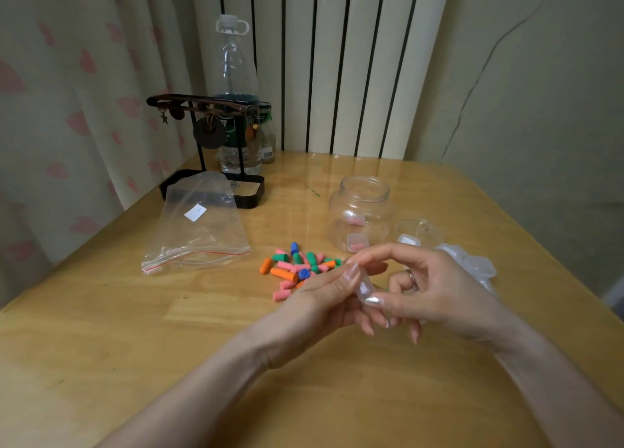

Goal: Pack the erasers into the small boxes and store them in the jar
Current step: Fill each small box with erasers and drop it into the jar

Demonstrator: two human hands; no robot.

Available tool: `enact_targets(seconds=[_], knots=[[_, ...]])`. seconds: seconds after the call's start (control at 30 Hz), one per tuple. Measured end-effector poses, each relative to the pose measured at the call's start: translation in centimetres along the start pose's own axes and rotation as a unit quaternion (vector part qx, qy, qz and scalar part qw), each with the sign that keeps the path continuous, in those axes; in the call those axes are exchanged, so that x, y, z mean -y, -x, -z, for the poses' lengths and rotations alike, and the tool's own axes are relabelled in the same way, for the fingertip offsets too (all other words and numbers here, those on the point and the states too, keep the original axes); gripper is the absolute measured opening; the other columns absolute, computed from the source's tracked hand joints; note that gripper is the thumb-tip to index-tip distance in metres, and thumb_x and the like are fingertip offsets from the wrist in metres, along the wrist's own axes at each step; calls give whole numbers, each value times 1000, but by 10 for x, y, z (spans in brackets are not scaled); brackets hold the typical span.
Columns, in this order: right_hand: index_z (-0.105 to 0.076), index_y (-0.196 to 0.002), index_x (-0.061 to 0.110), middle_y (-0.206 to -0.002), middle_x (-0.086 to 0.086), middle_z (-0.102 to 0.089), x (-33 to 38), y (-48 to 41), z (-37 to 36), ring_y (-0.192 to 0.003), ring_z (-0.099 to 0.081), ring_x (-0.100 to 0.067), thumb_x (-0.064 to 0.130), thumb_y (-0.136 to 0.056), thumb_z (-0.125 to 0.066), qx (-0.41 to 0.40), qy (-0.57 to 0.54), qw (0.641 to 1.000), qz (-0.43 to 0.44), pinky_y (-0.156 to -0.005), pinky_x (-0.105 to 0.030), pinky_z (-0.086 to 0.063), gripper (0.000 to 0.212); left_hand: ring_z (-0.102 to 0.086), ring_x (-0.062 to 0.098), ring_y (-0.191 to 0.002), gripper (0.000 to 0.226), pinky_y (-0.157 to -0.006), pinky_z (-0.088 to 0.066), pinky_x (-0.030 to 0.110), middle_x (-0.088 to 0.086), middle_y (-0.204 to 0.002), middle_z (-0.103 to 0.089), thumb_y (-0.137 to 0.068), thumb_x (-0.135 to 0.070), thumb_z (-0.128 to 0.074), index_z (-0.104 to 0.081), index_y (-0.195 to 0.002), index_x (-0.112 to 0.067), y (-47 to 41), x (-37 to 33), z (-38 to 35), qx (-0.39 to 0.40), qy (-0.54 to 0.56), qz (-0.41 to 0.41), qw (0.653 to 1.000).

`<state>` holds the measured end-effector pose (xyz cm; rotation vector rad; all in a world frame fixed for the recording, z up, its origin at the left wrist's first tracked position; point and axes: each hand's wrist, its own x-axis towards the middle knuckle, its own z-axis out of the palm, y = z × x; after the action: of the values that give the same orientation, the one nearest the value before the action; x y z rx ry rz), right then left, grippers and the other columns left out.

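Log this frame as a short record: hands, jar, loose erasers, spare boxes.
hands: left hand and right hand both pinch one small clear box
jar: jar upright, open, two packed boxes with pink erasers inside
lid: jar lid on the table, right of jar
erasers: loose erasers piled beyond left hand
spare boxes: clear heap behind right hand

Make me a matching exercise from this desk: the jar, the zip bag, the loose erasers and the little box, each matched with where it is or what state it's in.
1 jar
2 zip bag
3 loose erasers
4 little box

A pinched between the left hand and right hand
B upright, lid off, two packed boxes inside
C flat on the table, left of the pile
D heaped, mixed colours

Pairs: 1-B, 2-C, 3-D, 4-A
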<state>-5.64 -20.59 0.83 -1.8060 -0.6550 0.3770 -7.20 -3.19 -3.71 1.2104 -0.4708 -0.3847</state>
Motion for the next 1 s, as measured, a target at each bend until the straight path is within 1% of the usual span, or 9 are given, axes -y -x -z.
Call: enact_targets(seconds=[0.1,0.33,0.47,0.6,0.67,0.77,0.87,0.93,1.0], knots=[[-69,-101,30,-80,-36,-59,0,0,3,-56,-61,-21,19,-71,-73,13,-10,1000,4,-48,-28,-52,32,-63,14,-80,41,-72,-51,24,15,-90,-59,-93,-22,-37,-43,-128,-1,1,-2,0,9,-6,7,1000],[-67,-85,23,-80,-17,-67,-10,-5,-3,-56,-62,-23,9,-69,-68,1,-38,999,-13,-50,-30,-55,21,-60,11,-80,37,-78,-51,26,9,-88,-58,-94,-20,-37,-41,-124,0,4,1,-7,5,-93,-7,996],[-63,-79,32,-80,-28,-60,-11,-6,-16,-51,-61,-17,7,-71,-59,-51,7,999,18,-48,-27,-51,27,-59,4,-71,36,-75,-49,25,-7,-78,-62,-97,-21,-35,-37,-122,5,7,3,-10,-33,-147,-28,988],[-50,-92,32,-59,9,-56,-15,-4,-28,-49,-54,-2,7,-82,-56,-88,183,977,68,-50,-13,-40,27,-49,6,-74,38,-76,-47,30,-1,-84,-48,-92,-27,-33,-40,-115,3,6,1,-10,-85,-207,-56,973],[-39,-100,31,-76,18,-56,-17,-4,-35,-65,-54,-1,17,-85,-47,-104,286,947,106,-57,-13,-39,21,-45,0,-75,29,-75,-43,21,-4,-84,-44,-92,-26,-33,-44,-106,-4,6,0,-12,-106,-258,-80,957],[-25,-106,31,-115,5,-50,-24,-5,-45,-88,-52,-5,36,-81,-25,-92,373,914,132,-69,-20,-41,25,-44,-9,-72,20,-71,-35,8,-10,-80,-41,-96,-25,-31,-44,-96,-10,7,-1,-15,-142,-332,-105,927],[-21,-107,30,-120,3,-45,-28,-8,-50,-91,-51,-10,30,-86,-27,-100,430,886,143,-68,-21,-35,21,-45,-10,-68,17,-67,-35,8,-10,-78,-40,-101,-15,-32,-44,-98,-3,7,0,-18,-157,-339,-98,922],[-28,-106,30,-106,7,-49,-27,-9,-45,-83,-51,-7,16,-92,-38,-95,366,918,117,-70,-21,-36,23,-46,-7,-67,21,-68,-38,11,-6,-81,-43,-101,-16,-33,-45,-104,0,6,2,-15,-151,-309,-73,936],[-42,-110,25,-84,9,-57,-24,-10,-30,-72,-58,-4,11,-94,-42,-55,214,971,89,-68,-22,-45,21,-51,2,-66,30,-66,-44,21,2,-79,-49,-101,-20,-35,-44,-112,5,4,2,-9,-135,-225,-48,964]])
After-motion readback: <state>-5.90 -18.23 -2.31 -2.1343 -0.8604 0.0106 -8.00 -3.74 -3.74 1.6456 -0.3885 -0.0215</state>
